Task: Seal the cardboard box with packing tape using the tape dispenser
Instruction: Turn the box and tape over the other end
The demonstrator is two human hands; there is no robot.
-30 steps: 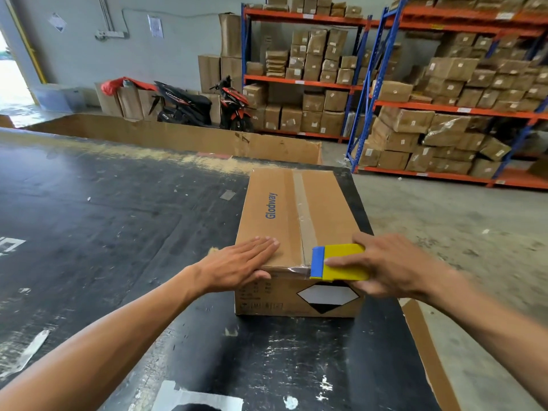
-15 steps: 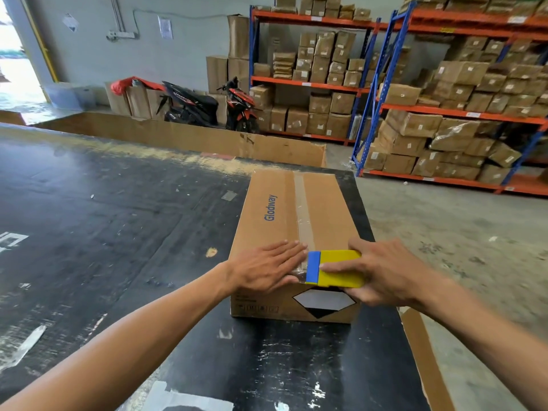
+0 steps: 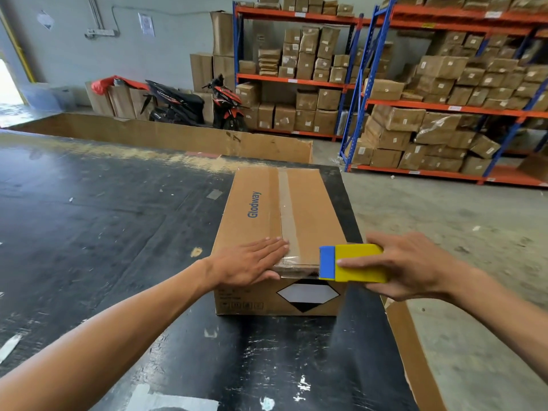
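From my feed the left hand (image 3: 252,262) lies flat, fingers spread and gripping nothing, palm pressed on the near left part of the lid of the cardboard box (image 3: 281,232). The box sits on the black counter (image 3: 103,232) around twelve o'clock from me, near the counter's right edge, with blue "Glodway" lettering along its top. A strip of packing tape (image 3: 286,209) runs down the centre seam toward me; its near end is crinkled and glossy where it folds over the front edge, and I cannot make out where it finishes on the front face. The left fingertips (image 3: 281,244) touch the strip's left edge. A black-and-white diamond label shows on the front face; the small print to its left is too small to read.

At about one o'clock the right hand (image 3: 415,265) is clenched around the yellow tape dispenser (image 3: 353,264), its blue end at the box's near right corner. The roll inside is hidden by the casing and fingers, and I cannot tell whether tape still joins it to the box.

Both forearms run off the bottom of the view. At two o'clock, shelves (image 3: 444,105) stacked with cartons are cut off by the frame's right edge.
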